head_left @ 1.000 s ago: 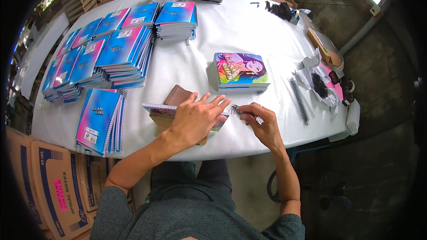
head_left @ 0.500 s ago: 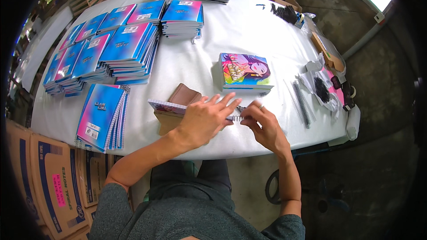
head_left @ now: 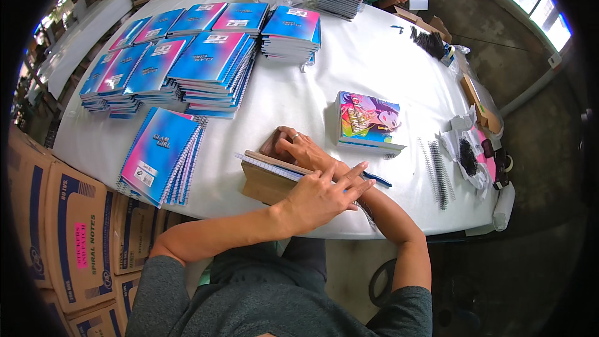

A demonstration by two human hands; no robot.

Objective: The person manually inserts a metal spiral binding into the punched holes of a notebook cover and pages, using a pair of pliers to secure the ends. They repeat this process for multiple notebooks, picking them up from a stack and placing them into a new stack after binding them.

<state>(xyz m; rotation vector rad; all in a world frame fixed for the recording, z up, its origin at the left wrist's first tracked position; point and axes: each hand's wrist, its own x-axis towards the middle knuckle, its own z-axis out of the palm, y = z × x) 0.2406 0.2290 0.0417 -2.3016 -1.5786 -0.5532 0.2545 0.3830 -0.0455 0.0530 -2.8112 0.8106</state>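
Taking the notebook [head_left: 269, 166] at the near edge of the bench [head_left: 274, 100] as the clock's centre, with twelve pointing away from the person, the arms cross at about four. The notebook stands tilted on its edge against a brown support [head_left: 265, 188], probably so its bound side stays raised and within reach.

The left hand [head_left: 318, 203] lies palm down over the notebook's right end, fingers spread and nearly straight, perhaps to steady it; its thumb is hidden, so I cannot tell whether it pinches anything. A wire coil [head_left: 366, 213] shows just beneath it. The right hand [head_left: 304, 151] reaches past the notebook's far side, fingers bent at a brown block [head_left: 272, 145]; whether they grip it, I cannot tell. The block seems set there as a backing weight.

A slim blue tool [head_left: 378, 179] lies at three, beside the right forearm. Farther out at three, loose coils [head_left: 441, 178] lie together, likely for easy picking. A picture-covered pile [head_left: 369, 118] sits at two, squared up; blue-and-pink notebooks [head_left: 209, 56] stand stacked at eleven, apparently keeping them clear of the hands.
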